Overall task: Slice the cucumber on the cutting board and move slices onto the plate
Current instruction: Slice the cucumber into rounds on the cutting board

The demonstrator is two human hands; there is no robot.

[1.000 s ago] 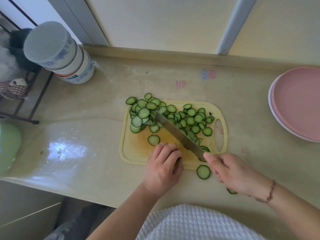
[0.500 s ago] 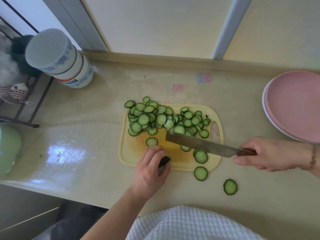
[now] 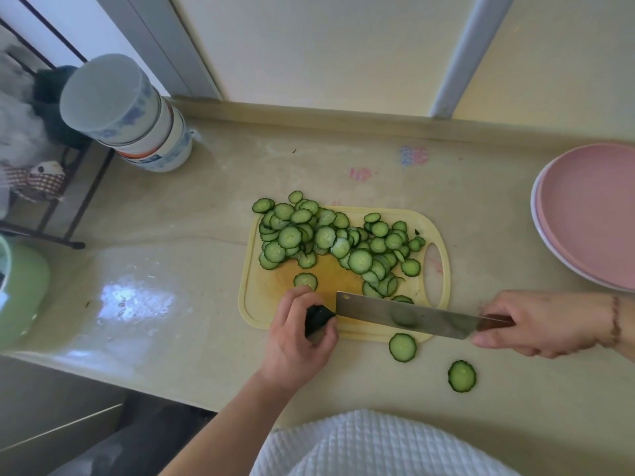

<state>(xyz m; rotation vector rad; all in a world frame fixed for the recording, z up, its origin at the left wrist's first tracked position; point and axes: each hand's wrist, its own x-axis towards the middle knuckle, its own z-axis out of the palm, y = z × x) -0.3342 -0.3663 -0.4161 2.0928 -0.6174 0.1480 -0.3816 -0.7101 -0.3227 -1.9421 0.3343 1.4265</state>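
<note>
A: Where's the cucumber?
B: Only a dark end stub (image 3: 318, 319) is left, at the near left edge of the yellow cutting board (image 3: 254, 304), with the left hand (image 3: 299, 341) curled round it in a tight grip.
A: And the knife?
B: The cleaver (image 3: 402, 316) lies across the board's near edge, its tip against the stub; the right hand (image 3: 543, 322) grips the handle.
A: Slices?
B: A heap of cucumber slices (image 3: 330, 238) covers the board's far side. Two more (image 3: 402, 347) lie on the worktop (image 3: 206, 207) near the board. The pink plate (image 3: 591, 214) sits well to the board's right.

A home kitchen: stacked bowls (image 3: 137, 125), pink plates (image 3: 591, 214) (beige worktop (image 3: 206, 269)).
</note>
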